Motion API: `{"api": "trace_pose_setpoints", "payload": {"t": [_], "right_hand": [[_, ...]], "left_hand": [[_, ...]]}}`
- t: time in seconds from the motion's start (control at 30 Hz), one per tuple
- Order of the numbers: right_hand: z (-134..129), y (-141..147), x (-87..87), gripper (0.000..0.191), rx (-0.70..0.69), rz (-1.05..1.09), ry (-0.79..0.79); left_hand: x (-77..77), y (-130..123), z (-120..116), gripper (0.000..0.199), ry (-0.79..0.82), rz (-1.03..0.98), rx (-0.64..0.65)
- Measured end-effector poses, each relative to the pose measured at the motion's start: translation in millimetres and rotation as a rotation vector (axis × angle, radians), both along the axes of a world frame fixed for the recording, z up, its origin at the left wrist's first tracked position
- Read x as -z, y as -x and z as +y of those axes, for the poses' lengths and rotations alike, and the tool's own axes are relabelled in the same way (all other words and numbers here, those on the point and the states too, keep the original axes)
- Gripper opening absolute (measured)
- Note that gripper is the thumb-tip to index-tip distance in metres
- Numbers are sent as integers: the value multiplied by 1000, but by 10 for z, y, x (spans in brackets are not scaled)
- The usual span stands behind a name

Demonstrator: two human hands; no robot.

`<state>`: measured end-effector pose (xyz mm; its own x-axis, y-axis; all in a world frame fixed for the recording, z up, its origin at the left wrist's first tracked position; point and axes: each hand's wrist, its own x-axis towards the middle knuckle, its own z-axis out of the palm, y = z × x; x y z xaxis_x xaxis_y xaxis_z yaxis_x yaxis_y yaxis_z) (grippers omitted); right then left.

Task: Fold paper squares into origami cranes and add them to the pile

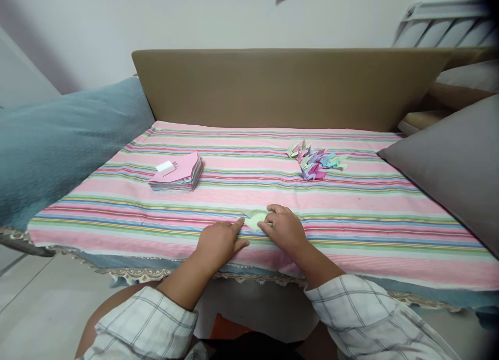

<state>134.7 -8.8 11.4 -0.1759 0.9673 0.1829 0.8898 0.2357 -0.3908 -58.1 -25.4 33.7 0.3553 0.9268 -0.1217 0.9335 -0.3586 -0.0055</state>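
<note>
A small piece of pale green folded paper (255, 221) lies on the striped cloth in front of me. My right hand (286, 227) grips its right side between thumb and fingers. From the left, my left hand (220, 240) reaches in with the index fingertip at the paper's left part. Its thumb is stretched away from the index finger, and the hand holds nothing. The exact folds under my fingers are partly hidden.
Left of centre stands a stack of coloured paper sheets (177, 181), a white plug adapter (166, 168) on top. Several folded paper cranes (314, 162) are heaped at the back right. A blue-covered armrest (78, 131), a brown backrest (288, 90) and a grey cushion (452, 152) border the striped cloth (241, 168).
</note>
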Motion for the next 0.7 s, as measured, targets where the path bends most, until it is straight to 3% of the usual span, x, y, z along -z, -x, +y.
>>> {"api": "trace_pose_setpoints", "payload": {"t": [0.43, 0.53, 0.6, 0.7], "right_hand": [[-4, -1, -12, 22, 7, -2, 12], [-2, -2, -2, 22, 12, 4, 7], [-3, -2, -2, 22, 9, 6, 4], [-6, 3, -18, 21, 7, 4, 4]], "left_hand": [[-71, 17, 78, 69, 51, 22, -54], [-83, 17, 50, 68, -67, -11, -50], [-66, 7, 1, 56, -183, -61, 26], [20, -31, -90, 36, -248, -123, 264]]}}
